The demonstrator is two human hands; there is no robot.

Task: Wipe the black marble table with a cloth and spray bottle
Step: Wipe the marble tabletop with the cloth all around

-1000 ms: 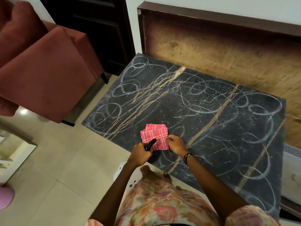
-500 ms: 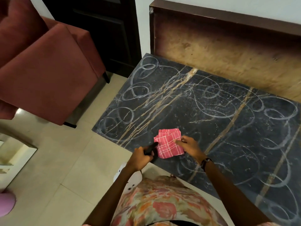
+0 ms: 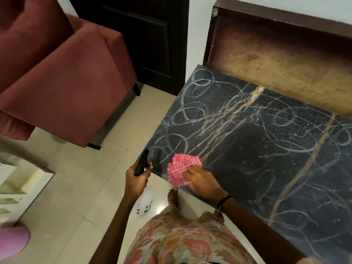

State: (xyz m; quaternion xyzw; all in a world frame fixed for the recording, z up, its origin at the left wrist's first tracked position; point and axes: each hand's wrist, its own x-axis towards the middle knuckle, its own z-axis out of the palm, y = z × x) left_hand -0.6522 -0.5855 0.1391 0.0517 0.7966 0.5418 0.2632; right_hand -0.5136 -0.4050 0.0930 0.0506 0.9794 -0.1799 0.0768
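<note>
The black marble table point(image 3: 266, 159) fills the right half of the frame, its dark top crossed by tan veins and covered in pale looping swirl marks. Its left corner edge runs diagonally down toward the lower centre of the frame. In the upper left of the frame stands a rust-red armchair point(image 3: 62, 77) on the pale tiled floor point(image 3: 72, 197), with a dark door point(image 3: 144, 35) behind it at top centre. A worn wooden panel point(image 3: 285, 60) leans along the table's far edge in the upper right.

At bottom centre the person's floral garment point(image 3: 182, 242) shows, with bare toes just above it.

The right hand point(image 3: 202, 180) lies palm-down at the table's near-left edge, fingers spread flat on the pink checked cloth point(image 3: 182, 169). The cloth is folded and blurred; most of it sticks out to the upper left of the fingertips, and its lower part overhangs the table edge.

The left hand point(image 3: 138, 178) sits left of the table, over the floor, fingers curled around the neck of the spray bottle point(image 3: 142, 195). The bottle's black trigger head points up past the knuckles, and its white body hangs below the wrist.
</note>
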